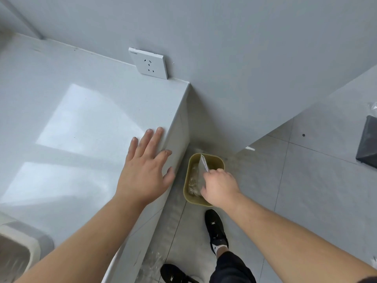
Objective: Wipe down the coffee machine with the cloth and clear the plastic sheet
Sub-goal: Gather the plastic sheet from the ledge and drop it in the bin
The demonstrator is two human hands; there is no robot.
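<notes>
My right hand (219,187) grips a clear plastic sheet (199,174) and holds it down inside a small olive-green bin (190,164) on the floor, in the corner beside the counter. A white-edged corner of the sheet sticks up above my fingers. My left hand (145,168) lies flat with fingers spread on the white counter (61,94), close to its right edge. Neither the coffee machine nor the cloth is in view.
A white wall socket (149,63) sits just above the counter's back edge. A grey-rimmed object (18,248) shows at the lower left. A dark flat object (368,144) lies on the tiled floor at the right. My black shoes (216,229) stand just behind the bin.
</notes>
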